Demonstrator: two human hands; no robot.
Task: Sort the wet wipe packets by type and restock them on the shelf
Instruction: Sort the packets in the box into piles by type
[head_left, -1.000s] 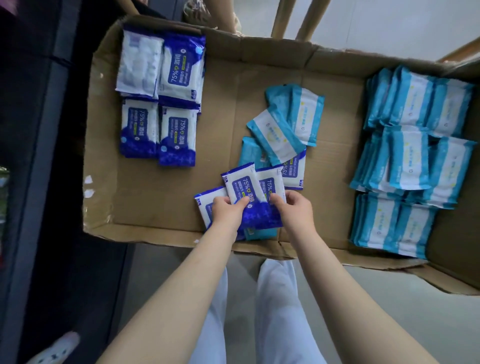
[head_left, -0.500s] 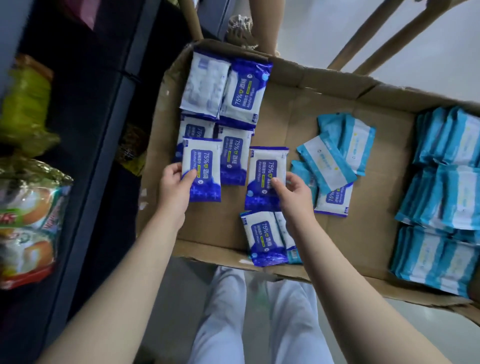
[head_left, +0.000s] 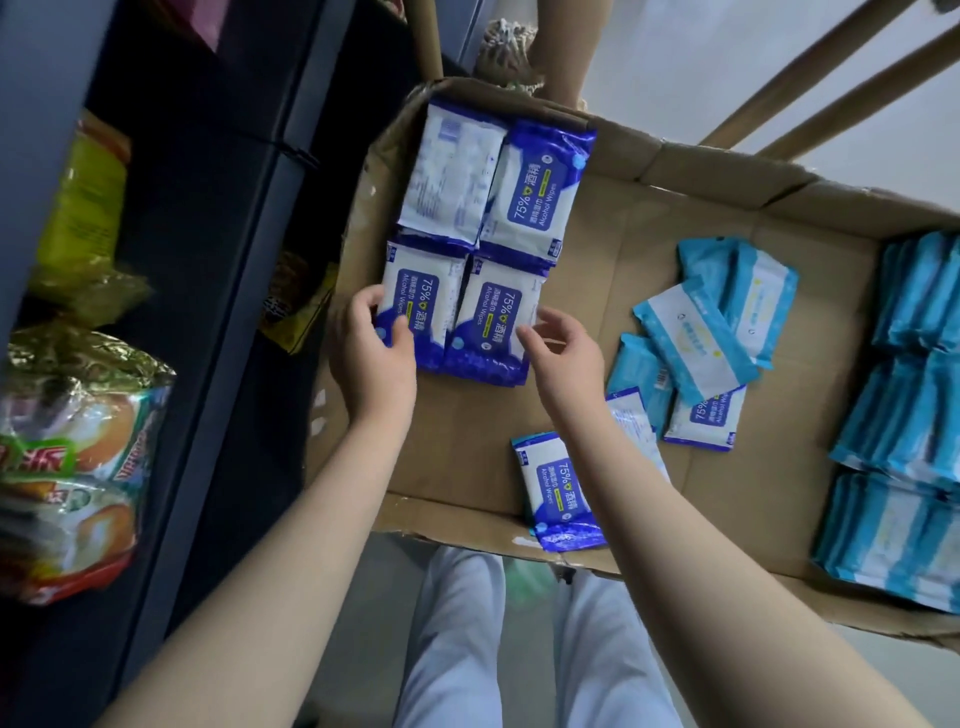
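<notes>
An open cardboard box (head_left: 623, 249) holds two kinds of wet wipe packets. Dark-blue alcohol wipe packets lie in a two-by-two block at its left end, the far pair (head_left: 535, 197) behind the near pair. My left hand (head_left: 374, 358) pinches the near-left packet (head_left: 423, 296) by its left edge. My right hand (head_left: 563, 353) hovers with relaxed fingers at the right edge of the near-right packet (head_left: 491, 317). Light-blue packets (head_left: 696, 338) lie loose in the middle. One dark-blue packet (head_left: 556, 488) lies by the near rim, another (head_left: 706, 423) under the light-blue ones.
Stacked rows of light-blue packets (head_left: 914, 395) fill the box's right end. A dark shelf unit (head_left: 234, 218) stands at the left with snack bags (head_left: 67, 441) on it. Wooden legs (head_left: 831, 78) rise behind the box. My legs are below the near rim.
Both hands carried a dark-blue packet leftward and set them down on the near pair of the block. The right hand has loosened off its packet; the view shifted left.
</notes>
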